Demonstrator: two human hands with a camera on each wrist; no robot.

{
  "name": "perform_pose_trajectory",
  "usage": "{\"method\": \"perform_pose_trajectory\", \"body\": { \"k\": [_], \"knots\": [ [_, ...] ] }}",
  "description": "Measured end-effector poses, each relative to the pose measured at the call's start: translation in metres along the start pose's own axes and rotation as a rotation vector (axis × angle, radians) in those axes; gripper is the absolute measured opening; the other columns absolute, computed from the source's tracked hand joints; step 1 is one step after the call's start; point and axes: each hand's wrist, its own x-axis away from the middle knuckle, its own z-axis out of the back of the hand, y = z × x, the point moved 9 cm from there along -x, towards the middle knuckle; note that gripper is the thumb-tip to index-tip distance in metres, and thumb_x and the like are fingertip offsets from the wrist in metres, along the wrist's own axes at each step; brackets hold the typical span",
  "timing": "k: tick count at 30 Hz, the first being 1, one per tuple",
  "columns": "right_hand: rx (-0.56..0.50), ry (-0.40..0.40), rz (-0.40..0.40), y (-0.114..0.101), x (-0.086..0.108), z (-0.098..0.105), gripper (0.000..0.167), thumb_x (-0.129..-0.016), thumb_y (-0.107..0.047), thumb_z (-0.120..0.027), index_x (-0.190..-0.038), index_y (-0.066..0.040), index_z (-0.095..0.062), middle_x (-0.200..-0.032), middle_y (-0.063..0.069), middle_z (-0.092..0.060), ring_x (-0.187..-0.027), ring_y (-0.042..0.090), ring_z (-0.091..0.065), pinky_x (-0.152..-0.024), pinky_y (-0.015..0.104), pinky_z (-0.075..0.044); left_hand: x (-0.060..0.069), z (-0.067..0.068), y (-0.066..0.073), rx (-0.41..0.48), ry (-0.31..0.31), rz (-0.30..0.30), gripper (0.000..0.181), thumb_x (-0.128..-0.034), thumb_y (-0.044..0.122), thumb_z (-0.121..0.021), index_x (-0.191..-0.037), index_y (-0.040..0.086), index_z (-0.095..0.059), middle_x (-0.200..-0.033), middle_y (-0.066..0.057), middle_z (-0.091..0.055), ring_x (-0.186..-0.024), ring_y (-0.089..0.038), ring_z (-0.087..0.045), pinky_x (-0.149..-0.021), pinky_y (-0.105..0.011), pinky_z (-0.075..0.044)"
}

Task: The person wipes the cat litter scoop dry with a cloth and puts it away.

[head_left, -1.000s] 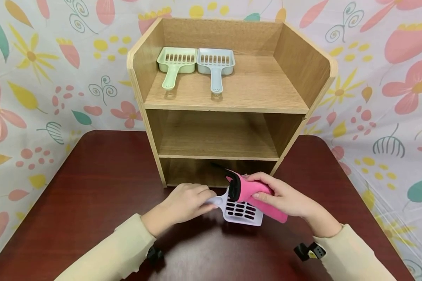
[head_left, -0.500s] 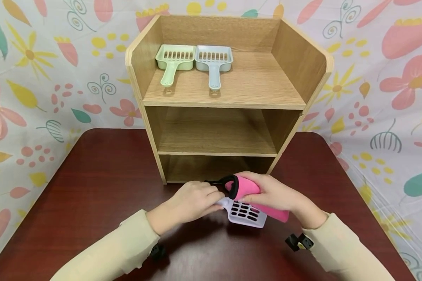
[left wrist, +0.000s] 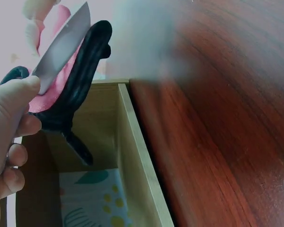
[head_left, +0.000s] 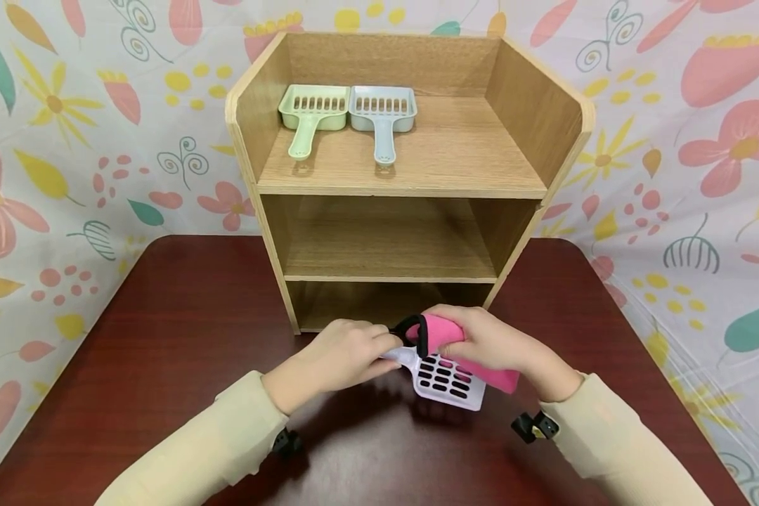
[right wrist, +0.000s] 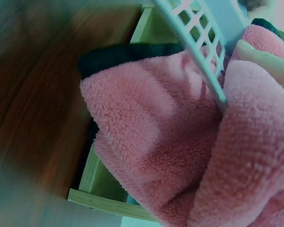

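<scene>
My left hand (head_left: 344, 355) grips the handle of a pale lavender slotted litter scoop (head_left: 439, 383), held above the table in front of the shelf. My right hand (head_left: 490, 339) holds a fluffy pink cloth (head_left: 443, 332) with black trim and a black loop, folded against the scoop's far side. In the right wrist view, the cloth (right wrist: 146, 113) lies along both sides of the slotted scoop head (right wrist: 194, 42). The left wrist view has the handle (left wrist: 64, 47) between thumb and fingers, with the black trim (left wrist: 83, 71) close behind it.
A wooden shelf unit (head_left: 401, 188) stands at the back of the dark red table (head_left: 183, 302). On its top level sit a green litter scoop (head_left: 316, 105) and a blue litter scoop (head_left: 382, 105), side by side. A patterned curtain (head_left: 69, 161) hangs behind.
Both hands stay on the scoop and cloth. The scoop has shifted slightly right, and the right hand with the cloth has moved a little left along it.
</scene>
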Motion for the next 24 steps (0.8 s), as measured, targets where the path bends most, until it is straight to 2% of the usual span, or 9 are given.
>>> {"method": "perform_pose_trajectory", "body": {
  "k": [5,14,24],
  "knots": [
    [-0.024,-0.010,-0.031,0.005,0.000,0.000,0.045,-0.081,-0.010,-0.067,-0.123,-0.022,-0.056,-0.084,-0.009,-0.060,-0.073,0.007,-0.055,-0.065,0.023,-0.049,0.001,-0.002,-0.003,-0.003,-0.030,0.019,0.018,-0.0831,0.036,-0.070,-0.091,0.020,-0.065,-0.075,0.010,-0.061,-0.063,-0.007,-0.057,-0.054,-0.025,-0.047],
    [-0.034,-0.041,-0.049,0.006,0.003,-0.005,0.042,-0.085,-0.012,-0.066,-0.124,-0.023,-0.054,-0.086,-0.009,-0.060,-0.075,0.007,-0.056,-0.066,0.023,-0.049,0.007,-0.001,-0.003,0.059,-0.028,0.045,0.021,-0.0834,0.037,-0.070,-0.092,0.019,-0.065,-0.078,0.010,-0.062,-0.065,-0.006,-0.058,-0.055,-0.023,-0.048],
    [0.057,0.019,-0.088,0.011,0.011,0.006,0.044,-0.084,-0.019,-0.070,-0.125,-0.021,-0.055,-0.083,-0.010,-0.061,-0.071,0.004,-0.056,-0.063,0.021,-0.048,0.008,0.000,-0.008,0.069,-0.023,0.070,0.020,-0.0835,0.037,-0.070,-0.090,0.019,-0.064,-0.075,0.010,-0.061,-0.062,-0.005,-0.054,-0.053,-0.023,-0.045]
  ]
}}
